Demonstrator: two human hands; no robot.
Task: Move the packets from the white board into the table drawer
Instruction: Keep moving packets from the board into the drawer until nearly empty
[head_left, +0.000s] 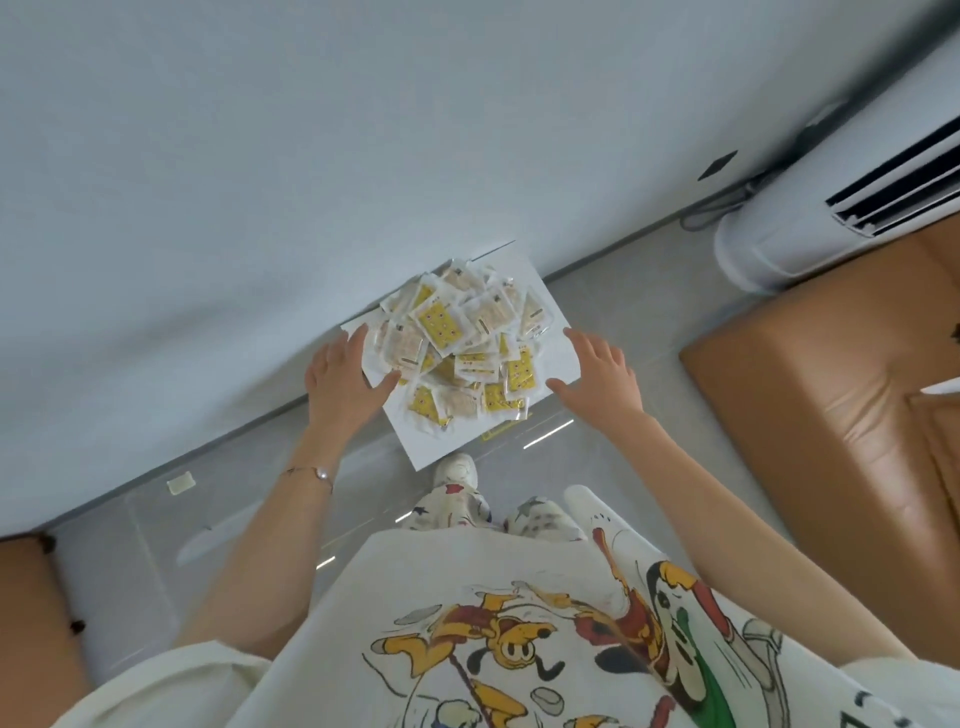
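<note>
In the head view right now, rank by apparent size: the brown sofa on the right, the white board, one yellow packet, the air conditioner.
1. Brown sofa, cut off by the frame.
2. Air conditioner, also cropped.
3. White board.
4. Yellow packet.
Sofa and air conditioner lie at unlike distances, so their order is unsure.

Your view is bright, evenly daylit, softly blurred throughout; wide-angle distortion bends the air conditioner (852, 202) at right.

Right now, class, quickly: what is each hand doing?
Left hand: open, fingers spread at the edge of the packets, gripping nothing.
Right hand: open, over the white board edge, holding nothing.
</note>
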